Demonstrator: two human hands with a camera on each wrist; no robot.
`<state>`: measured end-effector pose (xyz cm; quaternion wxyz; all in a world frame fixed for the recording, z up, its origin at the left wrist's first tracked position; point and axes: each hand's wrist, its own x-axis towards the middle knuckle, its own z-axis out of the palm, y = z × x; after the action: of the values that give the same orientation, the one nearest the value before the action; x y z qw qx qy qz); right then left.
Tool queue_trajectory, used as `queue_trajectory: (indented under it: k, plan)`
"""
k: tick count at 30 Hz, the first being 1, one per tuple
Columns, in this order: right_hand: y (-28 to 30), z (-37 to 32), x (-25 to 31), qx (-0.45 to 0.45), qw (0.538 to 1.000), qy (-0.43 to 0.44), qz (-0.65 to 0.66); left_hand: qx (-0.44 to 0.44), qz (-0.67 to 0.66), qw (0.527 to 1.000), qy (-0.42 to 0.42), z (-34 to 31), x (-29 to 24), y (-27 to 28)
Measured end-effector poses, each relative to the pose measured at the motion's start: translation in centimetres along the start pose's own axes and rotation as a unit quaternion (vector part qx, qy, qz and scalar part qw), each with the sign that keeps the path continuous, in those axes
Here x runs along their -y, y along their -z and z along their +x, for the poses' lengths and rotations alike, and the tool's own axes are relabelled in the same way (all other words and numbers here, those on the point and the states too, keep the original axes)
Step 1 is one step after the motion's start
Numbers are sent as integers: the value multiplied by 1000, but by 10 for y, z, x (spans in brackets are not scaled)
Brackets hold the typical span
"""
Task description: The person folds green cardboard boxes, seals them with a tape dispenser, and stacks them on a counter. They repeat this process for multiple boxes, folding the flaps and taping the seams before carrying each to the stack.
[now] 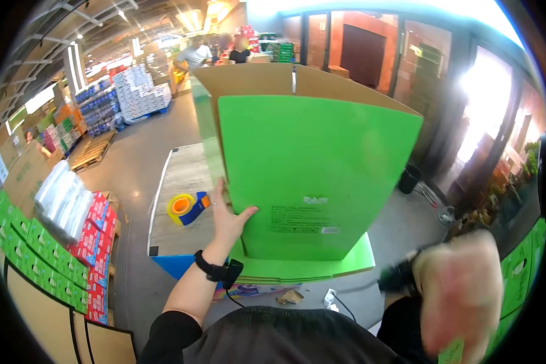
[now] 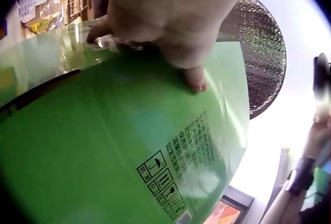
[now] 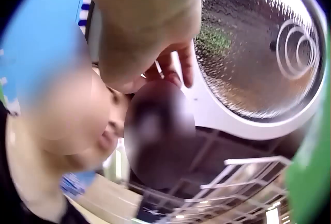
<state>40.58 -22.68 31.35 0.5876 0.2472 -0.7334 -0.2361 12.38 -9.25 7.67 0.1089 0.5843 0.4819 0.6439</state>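
In the head view a large green cardboard box, brown inside and open at the top, stands upright on a flat green piece. My left hand rests on its lower left corner, thumb on the printed front face and fingers spread along the side. The left wrist view shows this hand against the green box. My right hand is raised at the lower right, blurred and away from the box. In the right wrist view the right hand is near a face, its fingers loosely bent and apart.
A tape dispenser lies on a wood-patterned surface left of the box. Green cartons and red cartons are stacked at the left. A dark bin stands beyond at the right. Two people are in the background.
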Motion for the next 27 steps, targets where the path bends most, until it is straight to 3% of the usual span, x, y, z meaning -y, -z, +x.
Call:
queue_trajectory:
  k: [5, 8, 11, 14, 17, 20, 23, 27]
  plan:
    - [10, 20, 59, -125, 976, 53, 168, 1, 51, 998, -20, 6, -3, -4]
    - [27, 14, 69, -116, 987, 55, 99, 8, 61, 998, -12, 6, -8, -3]
    - [15, 18, 51, -102, 970, 28, 220, 9, 54, 998, -17, 9, 0, -7]
    - [16, 15, 55, -99, 965, 30, 240, 13, 64, 998, -19, 7, 1, -4]
    - [12, 17, 53, -102, 980, 4, 173, 14, 68, 997, -26, 7, -1, -7]
    - [19, 20, 57, -48, 997, 3, 64, 9, 84, 996, -36, 6, 0, -5]
    - [13, 21, 44, -31, 989, -25, 141, 7, 67, 997, -33, 6, -3, -8]
    - [14, 17, 57, -106, 988, 22, 106, 3, 59, 997, -42, 7, -1, -8]
